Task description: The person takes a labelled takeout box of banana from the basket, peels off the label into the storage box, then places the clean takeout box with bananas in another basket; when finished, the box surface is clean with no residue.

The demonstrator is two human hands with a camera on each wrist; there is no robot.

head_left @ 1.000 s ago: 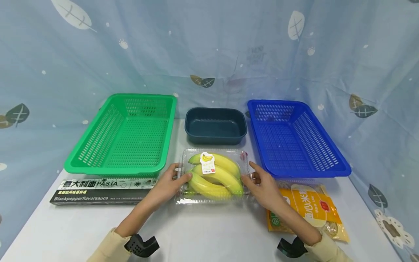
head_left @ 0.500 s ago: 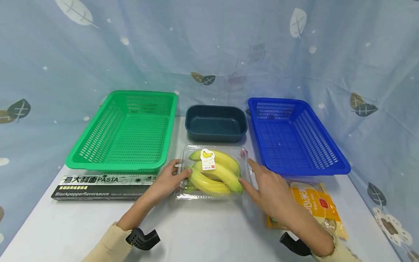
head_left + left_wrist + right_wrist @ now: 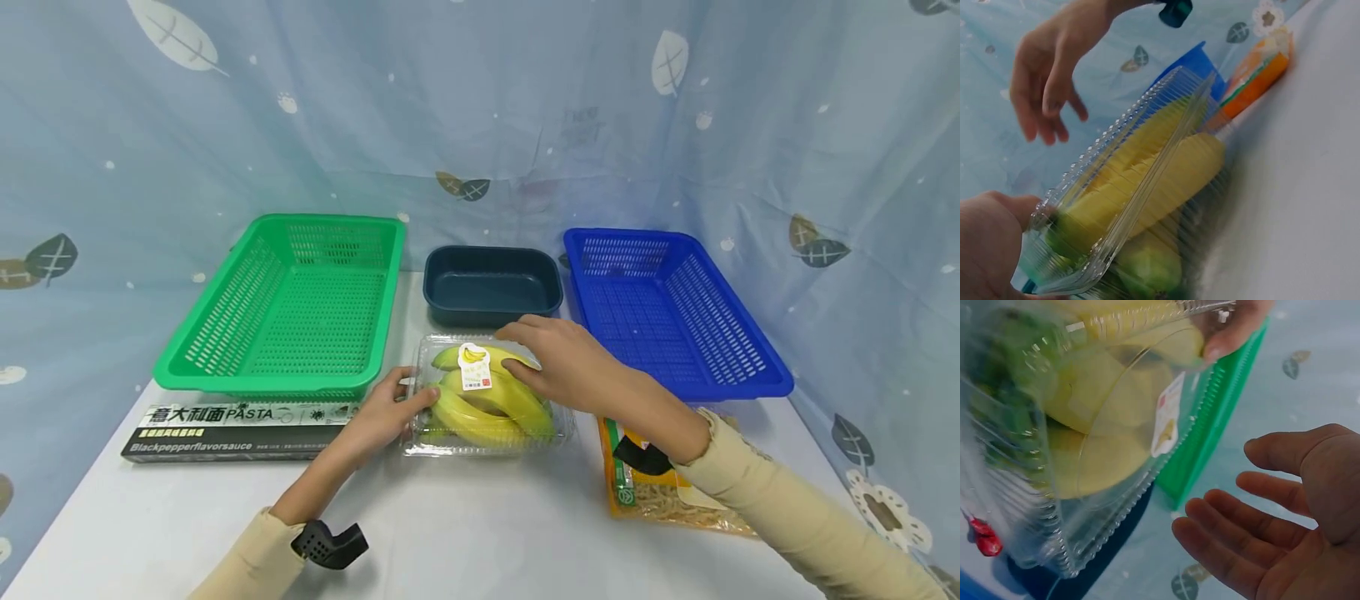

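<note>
A clear plastic clamshell box of yellow-green bananas lies in the middle of the white table. A white label with a banana picture is stuck on its lid. My left hand grips the box's left side, thumb on the lid's edge and fingers down the side. Over the right back part of the lid is my right hand, fingers loosely bent and reaching left. In the right wrist view that right hand shows its fingers spread, apart from the box and holding nothing.
A green basket stands back left, a blue basket back right, and a dark teal tub between them. A black pasta box lies front left. The right arm partly covers an orange-yellow food bag.
My right hand has left the box's right side and moved up and left over the lid. The left hand keeps its grip, and the box stays in place.
</note>
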